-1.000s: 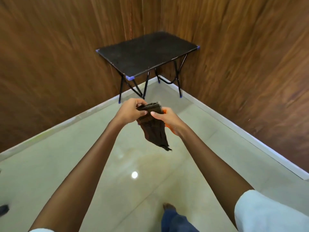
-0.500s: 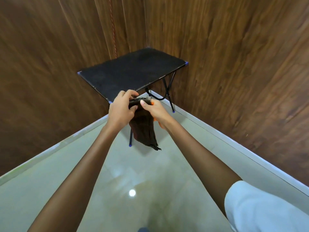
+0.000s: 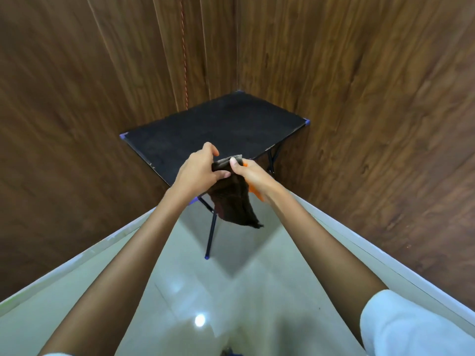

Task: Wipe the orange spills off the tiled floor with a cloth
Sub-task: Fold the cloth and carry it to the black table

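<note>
Left hand: the left hand (image 3: pixel 198 170) sits at the centre of the frame, fingers curled over the top edge of the cloth (image 3: pixel 232 201) and thumb pressed against its near face, so it grips the cloth's left end.
Right hand: the right hand (image 3: pixel 250 176) is just to the right of it, almost touching, with the thumb laid on the cloth's upper edge and pinching it against the fingers behind.
Orange patch: a bit of orange (image 3: pixel 254 195) shows under the right palm; what it is cannot be told.
Cloth: dark brown, bunched between the two hands, hanging free in the air with its frayed tip pointing to the lower right, in front of the table's near edge and above the floor.
Arms: both forearms are bare and run in from the bottom corners; a white sleeve (image 3: pixel 411 327) fills the lower right.
Table: a small black folding table (image 3: pixel 205 129) with blue corner caps stands in the room's corner, above centre.
Floor: pale glossy tiled floor (image 3: pixel 128 278) across the lower frame, carrying a round light reflection (image 3: pixel 200 320).
Walls: dark wood panelled walls (image 3: pixel 64 111) meet behind the table, with a pale skirting (image 3: pixel 359 242) at their foot and a thin red cord (image 3: pixel 183 60) hanging at upper centre.
</note>
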